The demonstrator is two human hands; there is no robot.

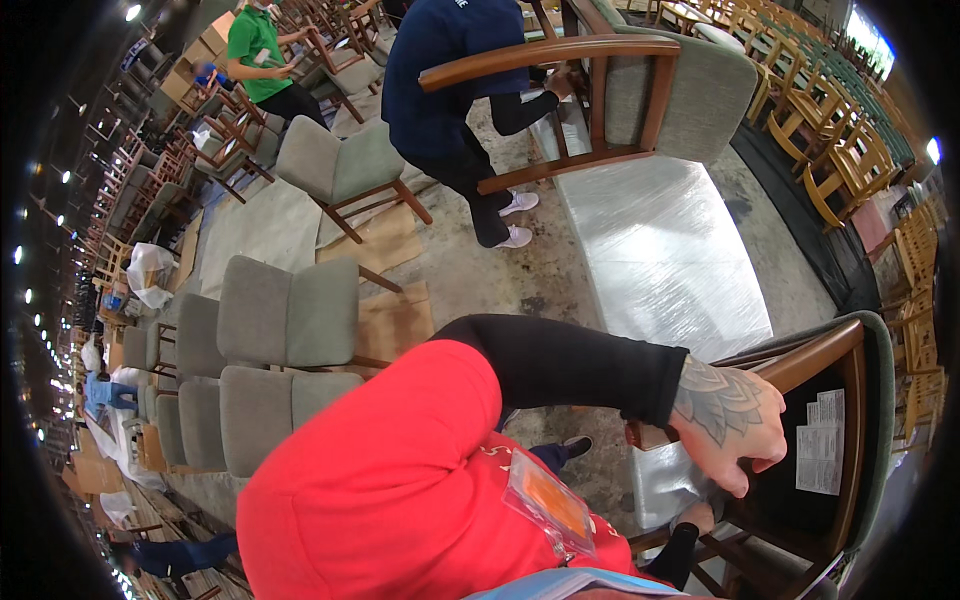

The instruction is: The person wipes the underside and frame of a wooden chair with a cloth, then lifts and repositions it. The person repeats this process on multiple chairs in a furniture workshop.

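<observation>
Head view is looking down past a red shirt (400, 490) with a clear badge holder (548, 505) hanging on it. One arm in a black sleeve (570, 365) is reaching across to the right, and its tattooed hand (728, 425) is curling its fingers tight around the top wooden edge of a chair (850, 420) that is lying tipped over, most likely to keep it from rolling or sliding. I cannot tell which hand this is. Another hand (697, 518) is sitting lower down at the chair's bottom edge, mostly hidden, so I cannot tell if it is gripping anything. A white paper label (822, 442) is sticking on the dark underside of the seat, and shiny plastic wrap (668, 480) is bunching at the chair's near corner.

A little farther off, a long wrapped bundle (660, 250) is lying on the floor. Grey padded chairs (270, 360) are standing in rows to the left. Farther still, a person in dark blue (450, 90) is bending over another armchair (640, 90), and a person in green (262, 55) is working at the back.
</observation>
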